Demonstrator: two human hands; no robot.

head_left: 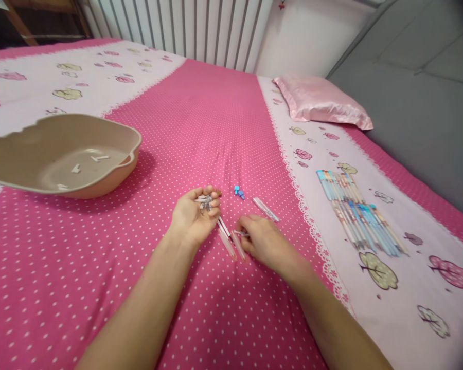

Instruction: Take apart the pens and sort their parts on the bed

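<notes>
On the pink dotted bedsheet (200, 128) in front of you, your left hand (193, 216) lies palm up, its fingers curled around a small heap of metal bits (206, 203). Just beside it your right hand (264, 241) pinches a thin pen piece (241, 234), touching two clear pen tubes (228, 244) on the sheet. Blue caps (238, 192) sit near, a row of pens (357, 213) lies well to your right, and a beige tub (111, 131) stands on your left.

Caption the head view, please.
Left hand cups small metal parts; right hand pinches a pen piece among barrels on the pink dotted bedspread.
</notes>
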